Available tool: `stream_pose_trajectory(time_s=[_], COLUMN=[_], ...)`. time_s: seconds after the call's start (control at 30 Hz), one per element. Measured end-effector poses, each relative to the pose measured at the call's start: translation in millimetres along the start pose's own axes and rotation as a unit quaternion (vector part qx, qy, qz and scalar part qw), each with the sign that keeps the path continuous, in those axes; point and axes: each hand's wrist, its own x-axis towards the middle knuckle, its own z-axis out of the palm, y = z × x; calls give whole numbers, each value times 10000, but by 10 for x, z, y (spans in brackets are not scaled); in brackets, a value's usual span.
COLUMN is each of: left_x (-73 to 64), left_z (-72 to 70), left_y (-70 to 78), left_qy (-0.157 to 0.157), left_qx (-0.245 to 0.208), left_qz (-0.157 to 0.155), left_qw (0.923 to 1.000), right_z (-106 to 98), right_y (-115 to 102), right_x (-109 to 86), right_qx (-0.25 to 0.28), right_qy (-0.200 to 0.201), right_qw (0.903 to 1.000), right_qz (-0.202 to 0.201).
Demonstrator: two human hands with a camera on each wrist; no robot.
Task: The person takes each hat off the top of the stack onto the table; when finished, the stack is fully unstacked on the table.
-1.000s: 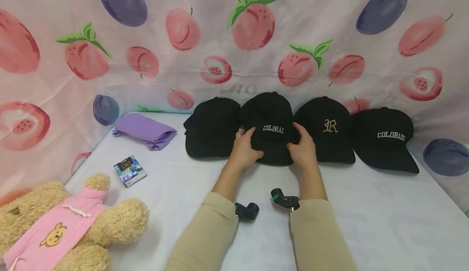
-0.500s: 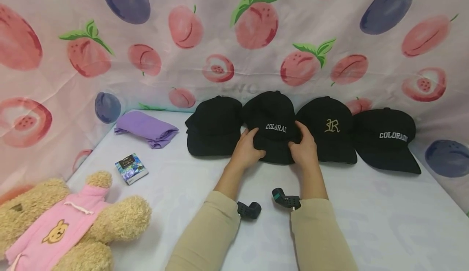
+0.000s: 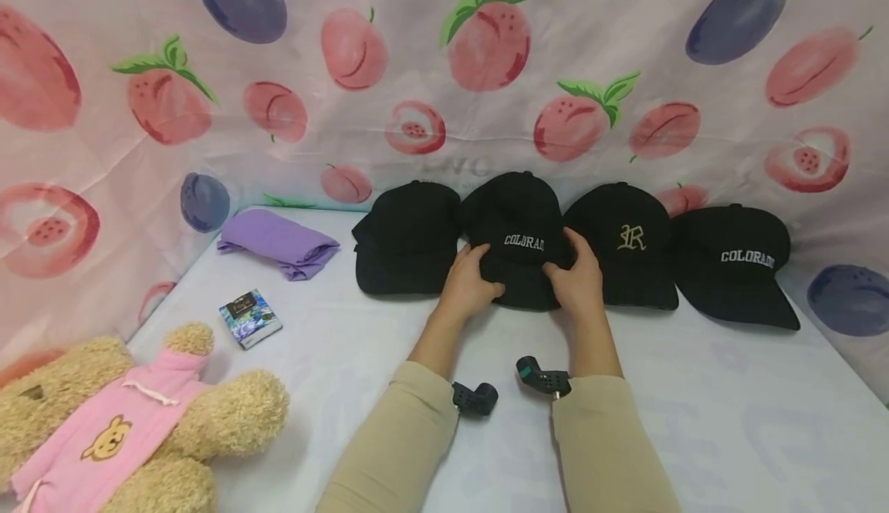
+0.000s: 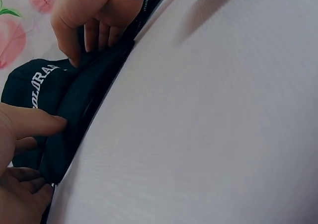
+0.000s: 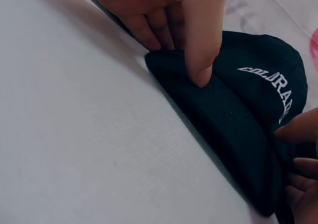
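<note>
A black baseball cap (image 3: pixel 521 208) with white COLORADO lettering sits second from the left in a row of black caps. My left hand (image 3: pixel 471 285) holds the left side of its brim, thumb on top, as the right wrist view shows. On the other side my right hand (image 3: pixel 578 274) grips the brim, its thumb (image 5: pixel 295 129) laid on the cap near the end of the lettering. To the left is a plain black cap (image 3: pixel 406 235). A cap with a gold R (image 3: pixel 618 224) stands right beside my right hand, partly covered by it.
Another COLORADO cap (image 3: pixel 729 235) ends the row at the right. Folded purple cloth (image 3: pixel 274 241) and a small blue patterned box (image 3: pixel 250 318) lie to the left. A teddy bear in pink (image 3: pixel 132 420) lies front left. Fruit-print fabric (image 3: pixel 417 58) hangs behind the white surface (image 3: pixel 729 420).
The head view has shifted slightly, so everything appears a little further right. Both hands stay on the same cap, and the caps keep their places in the row.
</note>
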Motion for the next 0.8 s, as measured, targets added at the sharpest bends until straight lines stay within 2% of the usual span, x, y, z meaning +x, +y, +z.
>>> stream_pose_trajectory(time_s=[0.17, 0.4, 0.63, 0.8], left_x=[2, -23, -80, -101], left_z=[-12, -101, -250, -358], left_y=[-21, 24, 75, 74], left_qy=[163, 380, 464, 617], left_qx=[-378, -743, -1116, -1161], left_qz=[64, 198, 234, 329], left_qw=[9991, 9963, 9924, 9908], right_z=[13, 17, 16, 28], right_y=[-26, -104, -206, -291], right_x=[-6, 1, -11, -31], right_qx=[147, 344, 427, 434], right_qy=[263, 465, 481, 350], right_qw=[9995, 9980, 9964, 9963], right_qz=[20, -263, -560, -654])
